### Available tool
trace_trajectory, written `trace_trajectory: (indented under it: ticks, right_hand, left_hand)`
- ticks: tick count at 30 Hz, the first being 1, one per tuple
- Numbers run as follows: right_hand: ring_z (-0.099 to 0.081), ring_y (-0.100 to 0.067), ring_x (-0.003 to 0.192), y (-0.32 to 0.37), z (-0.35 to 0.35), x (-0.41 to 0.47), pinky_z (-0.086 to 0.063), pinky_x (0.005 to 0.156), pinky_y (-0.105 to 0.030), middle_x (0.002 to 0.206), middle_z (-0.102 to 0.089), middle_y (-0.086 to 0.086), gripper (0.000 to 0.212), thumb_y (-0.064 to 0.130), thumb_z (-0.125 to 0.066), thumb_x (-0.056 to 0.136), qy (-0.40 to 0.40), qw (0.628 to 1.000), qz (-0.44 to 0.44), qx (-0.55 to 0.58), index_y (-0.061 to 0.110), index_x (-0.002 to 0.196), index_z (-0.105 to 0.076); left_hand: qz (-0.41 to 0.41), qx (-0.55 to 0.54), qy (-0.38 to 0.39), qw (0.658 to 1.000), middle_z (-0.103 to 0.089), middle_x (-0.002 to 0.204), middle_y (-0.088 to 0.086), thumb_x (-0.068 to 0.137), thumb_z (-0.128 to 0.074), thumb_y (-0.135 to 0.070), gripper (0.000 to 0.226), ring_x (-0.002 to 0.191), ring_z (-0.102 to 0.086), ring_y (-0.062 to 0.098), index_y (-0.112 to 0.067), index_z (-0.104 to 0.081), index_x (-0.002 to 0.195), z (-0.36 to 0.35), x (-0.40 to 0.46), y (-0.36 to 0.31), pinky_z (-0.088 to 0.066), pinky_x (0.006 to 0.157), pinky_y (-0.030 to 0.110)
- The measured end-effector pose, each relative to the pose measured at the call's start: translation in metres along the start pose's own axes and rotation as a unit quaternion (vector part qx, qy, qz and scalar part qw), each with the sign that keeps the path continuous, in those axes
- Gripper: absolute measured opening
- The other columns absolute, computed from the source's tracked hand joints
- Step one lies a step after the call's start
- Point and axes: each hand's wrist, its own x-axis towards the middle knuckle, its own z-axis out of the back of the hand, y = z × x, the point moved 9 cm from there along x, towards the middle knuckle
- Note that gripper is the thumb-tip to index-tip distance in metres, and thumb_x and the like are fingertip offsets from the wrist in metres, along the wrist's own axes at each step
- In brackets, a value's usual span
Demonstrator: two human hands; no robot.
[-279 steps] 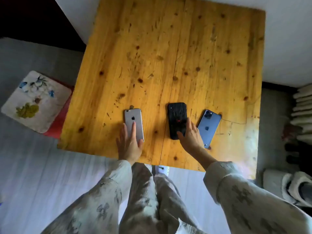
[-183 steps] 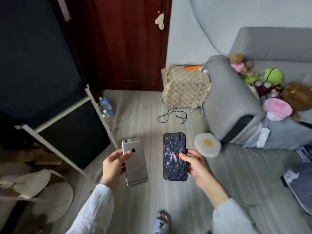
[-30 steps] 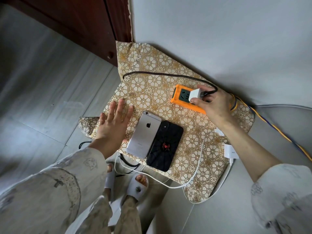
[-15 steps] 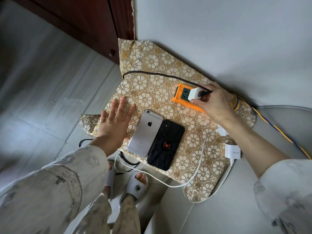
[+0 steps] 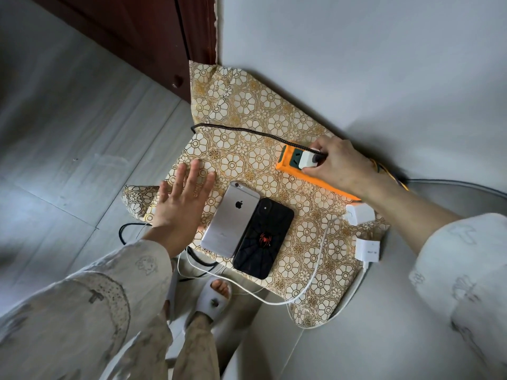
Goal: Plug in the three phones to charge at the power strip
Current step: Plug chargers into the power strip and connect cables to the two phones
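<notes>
Two phones are seen: one silver phone [image 5: 231, 220] and one black spider-patterned phone [image 5: 262, 238]. One orange power strip [image 5: 290, 163] is counted. Three white charger blocks [image 5: 307, 160] [image 5: 360, 213] [image 5: 368, 250] are counted.

Silver phone [image 5: 230, 218], black phone [image 5: 264, 238] touching, face-down; orange power strip [image 5: 290, 163] beyond, apparently flat.

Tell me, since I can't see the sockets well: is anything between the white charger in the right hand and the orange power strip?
Nothing visible. The right hand pinches the white charger right at the orange power strip, with a dark braided cable ending beside it, not under it. Whether the prongs are fully seated cannot be told.
</notes>
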Motion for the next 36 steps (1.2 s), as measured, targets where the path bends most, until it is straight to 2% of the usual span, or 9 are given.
trace_trajectory:
  ticks: [10,15,17,20,22,25,29,31,36]
  right_hand:
    - [-0.045,-0.008,0.067,0.004,0.004,-0.002,-0.023,0.047,0.012,0.099,-0.069,-0.006,0.036,0.024,-0.076,0.069,-0.023,1.0,0.001,-0.016,0.014,0.099,-0.059]
    - [-0.055,-0.013,0.075,-0.007,-0.004,-0.002,-0.033,0.051,-0.004,0.1,-0.066,-0.005,0.033,0.023,-0.076,0.07,-0.032,0.999,-0.02,0.03,0.017,0.096,-0.057]
    - [-0.057,-0.02,0.097,-0.012,-0.011,-0.006,-0.045,0.077,-0.017,0.115,-0.06,-0.005,0.043,0.026,-0.074,0.072,-0.034,0.996,-0.051,0.057,0.016,0.109,-0.054]
    - [-0.046,-0.027,0.125,-0.017,-0.017,-0.028,-0.04,0.105,-0.045,0.136,-0.048,-0.011,0.07,0.034,-0.069,0.077,-0.066,0.983,-0.134,0.108,0.012,0.134,-0.036]
    - [-0.054,-0.028,0.115,-0.019,-0.022,-0.05,-0.047,0.096,-0.043,0.131,-0.051,-0.016,0.065,0.035,-0.063,0.082,-0.101,0.965,-0.2,0.138,0.007,0.133,-0.035]
    - [-0.058,-0.012,0.068,0.006,-0.037,-0.069,-0.047,0.057,-0.021,0.101,-0.064,-0.01,0.036,0.032,-0.055,0.089,-0.072,0.968,-0.201,0.132,0.003,0.111,-0.054]
    - [-0.06,-0.015,0.086,0.07,-0.056,-0.05,-0.052,0.085,-0.031,0.111,-0.061,-0.005,0.047,0.033,-0.052,0.09,-0.018,0.963,-0.127,0.236,0.009,0.13,-0.045]
    - [-0.063,-0.018,0.092,0.098,-0.062,-0.03,-0.05,0.093,-0.034,0.119,-0.059,-0.006,0.06,0.034,-0.055,0.089,-0.027,0.914,-0.145,0.378,0.009,0.139,-0.032]
    - [-0.051,-0.022,0.12,0.142,-0.085,0.012,-0.046,0.098,-0.034,0.136,-0.047,-0.013,0.057,0.033,-0.053,0.089,-0.049,0.652,-0.231,0.721,0.006,0.136,-0.035]
  left_hand:
    - [-0.001,0.007,0.006,1.0,0.043,0.14,0.008,0.087,-0.051,0.0,0.1,0.137,0.028,0.033,-0.021,0.037,0.129,0.001,-0.001,-0.002,0.0,0.116,0.053]
    - [-0.004,0.02,-0.004,1.0,0.037,0.147,0.009,0.087,-0.054,-0.006,0.101,0.138,0.026,0.032,-0.02,0.036,0.13,0.002,-0.001,-0.002,-0.001,0.115,0.051]
    - [-0.006,0.02,-0.007,1.0,0.037,0.147,0.009,0.087,-0.055,-0.006,0.101,0.138,0.026,0.032,-0.021,0.036,0.13,0.002,0.0,-0.001,-0.001,0.115,0.05]
    - [-0.01,0.018,-0.01,1.0,0.04,0.143,0.007,0.087,-0.055,-0.007,0.102,0.139,0.025,0.031,-0.023,0.036,0.13,0.002,0.001,0.0,-0.002,0.115,0.05]
    - [-0.012,0.007,-0.009,1.0,0.042,0.139,0.005,0.087,-0.057,-0.011,0.103,0.139,0.026,0.029,-0.025,0.036,0.129,0.002,0.001,0.002,-0.003,0.117,0.051]
    - [-0.024,-0.011,-0.003,1.0,0.042,0.139,0.002,0.085,-0.061,-0.022,0.106,0.139,0.025,0.026,-0.029,0.035,0.129,0.002,0.002,0.004,-0.003,0.117,0.049]
    - [-0.072,-0.054,0.0,0.996,0.035,0.148,0.0,0.084,-0.059,-0.038,0.098,0.139,0.026,0.024,-0.033,0.021,0.14,0.003,0.0,0.006,0.001,0.118,0.047]
    - [-0.1,-0.123,-0.013,0.987,0.022,0.154,-0.003,0.085,-0.059,-0.031,0.088,0.141,0.021,0.02,-0.033,0.005,0.145,0.006,-0.005,0.01,0.001,0.119,0.044]
    - [-0.093,-0.314,-0.094,0.94,-0.029,0.15,-0.002,0.087,-0.051,-0.007,0.057,0.14,-0.025,0.017,-0.024,-0.035,0.139,0.007,-0.038,0.05,-0.033,0.111,0.041]
